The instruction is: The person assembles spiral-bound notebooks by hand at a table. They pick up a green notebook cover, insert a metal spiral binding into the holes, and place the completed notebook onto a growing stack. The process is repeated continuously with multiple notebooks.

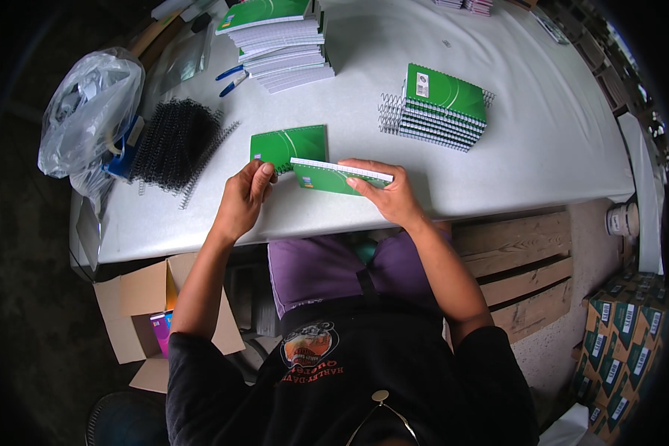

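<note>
My right hand (386, 195) grips a green-covered notebook (323, 180), thumb on the cover and fingers behind it, with its white page edge turned up. My left hand (247, 195) is closed in a pinch at the notebook's left end. A short stretch of dark spiral binding coil (283, 168) shows at its fingertips; the rest is hidden. Just behind both hands, another green notebook (290, 141) lies flat on the table. To the left is a heap of black spiral coils (177, 141), some strands loose at its right side.
A tall stack of green notebooks and pages (286, 56) stands at the back, blue pens (233, 80) beside it. Coil-bound notebooks (446, 104) are piled at right. A clear plastic bag (89, 111) sits on the white table's (498, 178) left edge. Below are an open carton (137, 297) and wooden slats (520, 260).
</note>
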### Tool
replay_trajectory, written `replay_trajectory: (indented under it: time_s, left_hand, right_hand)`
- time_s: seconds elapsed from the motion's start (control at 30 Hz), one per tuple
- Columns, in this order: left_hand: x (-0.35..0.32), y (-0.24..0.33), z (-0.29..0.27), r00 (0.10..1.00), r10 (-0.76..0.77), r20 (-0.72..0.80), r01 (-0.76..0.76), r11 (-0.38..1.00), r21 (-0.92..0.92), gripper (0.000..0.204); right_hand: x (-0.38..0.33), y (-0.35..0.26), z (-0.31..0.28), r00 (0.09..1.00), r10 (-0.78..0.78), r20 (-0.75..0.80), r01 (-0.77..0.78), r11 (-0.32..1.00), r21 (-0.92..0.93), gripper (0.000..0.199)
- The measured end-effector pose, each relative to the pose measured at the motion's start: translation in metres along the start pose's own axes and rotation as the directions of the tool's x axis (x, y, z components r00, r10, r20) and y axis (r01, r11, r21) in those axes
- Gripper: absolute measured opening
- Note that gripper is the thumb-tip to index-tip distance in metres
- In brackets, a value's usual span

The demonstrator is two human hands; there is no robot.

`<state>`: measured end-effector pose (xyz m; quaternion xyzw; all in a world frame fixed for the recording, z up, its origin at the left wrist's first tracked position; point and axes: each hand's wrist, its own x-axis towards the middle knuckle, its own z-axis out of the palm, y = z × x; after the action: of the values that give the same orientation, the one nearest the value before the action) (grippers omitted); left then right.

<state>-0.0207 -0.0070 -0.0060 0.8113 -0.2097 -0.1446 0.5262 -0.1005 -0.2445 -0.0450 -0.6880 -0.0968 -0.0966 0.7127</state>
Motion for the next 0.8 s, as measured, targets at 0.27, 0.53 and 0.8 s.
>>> replay_trajectory:
  time_s: [0.27,0.53,0.8]
  left_hand:
    - [0.009,0.023,-0.025,0.948,-0.232,0.219,0.286,0.923,-0.259,0.02]
    - [0.026,0.057,-0.017,0.887,0.262,0.379,-0.451,0.666,0.594,0.023]
    - [0.025,0.08,-0.019,0.846,0.082,0.526,-0.511,0.406,0.758,0.046]
  right_hand:
    - [-0.002,-0.001,0.004,0.997,-0.048,0.062,0.051,0.998,-0.049,0.025]
    - [-0.008,0.003,-0.003,0.999,0.049,0.018,-0.047,0.997,-0.065,0.027]
    - [0.003,0.021,0.009,0.985,-0.158,0.063,0.164,0.981,-0.102,0.031]
